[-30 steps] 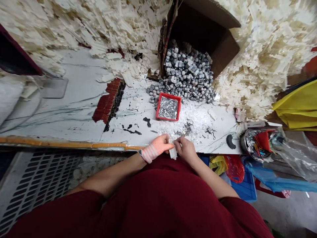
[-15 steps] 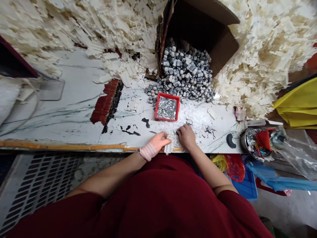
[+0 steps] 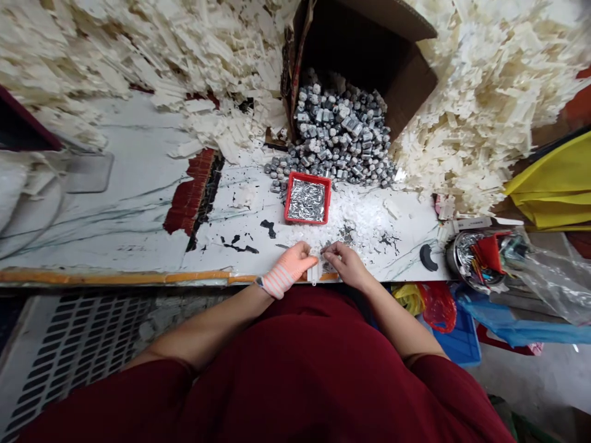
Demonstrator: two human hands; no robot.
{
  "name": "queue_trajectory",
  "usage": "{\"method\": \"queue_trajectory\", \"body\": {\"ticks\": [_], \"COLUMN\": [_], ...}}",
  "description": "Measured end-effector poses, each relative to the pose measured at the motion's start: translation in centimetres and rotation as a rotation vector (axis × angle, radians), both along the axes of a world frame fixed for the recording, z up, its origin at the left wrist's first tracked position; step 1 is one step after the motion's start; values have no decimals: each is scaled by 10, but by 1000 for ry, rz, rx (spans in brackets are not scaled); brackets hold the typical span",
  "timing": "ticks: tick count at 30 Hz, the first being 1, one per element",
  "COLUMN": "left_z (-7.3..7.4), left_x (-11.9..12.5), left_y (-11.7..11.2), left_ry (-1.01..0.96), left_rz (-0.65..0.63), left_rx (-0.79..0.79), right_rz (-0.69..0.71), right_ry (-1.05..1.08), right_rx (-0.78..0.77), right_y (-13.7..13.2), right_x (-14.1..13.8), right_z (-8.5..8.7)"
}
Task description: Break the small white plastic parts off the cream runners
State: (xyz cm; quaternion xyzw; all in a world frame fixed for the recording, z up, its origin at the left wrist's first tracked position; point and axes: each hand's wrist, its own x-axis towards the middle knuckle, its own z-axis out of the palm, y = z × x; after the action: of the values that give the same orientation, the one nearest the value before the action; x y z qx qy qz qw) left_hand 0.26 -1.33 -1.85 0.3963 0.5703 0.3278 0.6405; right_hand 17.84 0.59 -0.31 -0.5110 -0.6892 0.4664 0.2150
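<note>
Left hand [image 3: 289,269] clenched on white plastic part [image 3: 314,272] — part lies between hands, long axis pointing toward body; right hand [image 3: 347,265] just beside its upper end — right grip unclear.

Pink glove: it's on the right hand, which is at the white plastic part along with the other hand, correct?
No: the pink glove is on the left hand, not the right hand, as the head view shows. Both hands are at the white plastic part.
</note>
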Motion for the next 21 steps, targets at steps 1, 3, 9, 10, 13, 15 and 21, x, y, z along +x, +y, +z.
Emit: {"method": "queue_trajectory", "body": {"ticks": [1, 3, 9, 10, 13, 15, 21], "left_z": [1, 1, 3, 3, 3, 1, -6], "left_x": [1, 2, 2, 1, 0, 0, 4], "left_y": [-1, -2, -7, -7, -8, -9, -10], "left_ry": [-6, -54, -166, -173, -212, -218, -179], "left_rz": [-5, -14, -64, -69, -86, -100, -143], "left_rx": [-8, -38, -130, -133, -144, -137, -129], "right_rz": [2, -14, -57, -68, -95, -104, -111], "right_ry": [-21, -109, -129, -128, -137, -101, -152], "right_rx": [4, 35, 24, 26, 37, 22, 23], "right_y": [-4, -10, -18, -19, -21, -23, -30], "right_x": [-1, -3, -4, -5, -5, -4, 3], "right_z": [3, 6, 7, 8, 9, 9, 7]}}
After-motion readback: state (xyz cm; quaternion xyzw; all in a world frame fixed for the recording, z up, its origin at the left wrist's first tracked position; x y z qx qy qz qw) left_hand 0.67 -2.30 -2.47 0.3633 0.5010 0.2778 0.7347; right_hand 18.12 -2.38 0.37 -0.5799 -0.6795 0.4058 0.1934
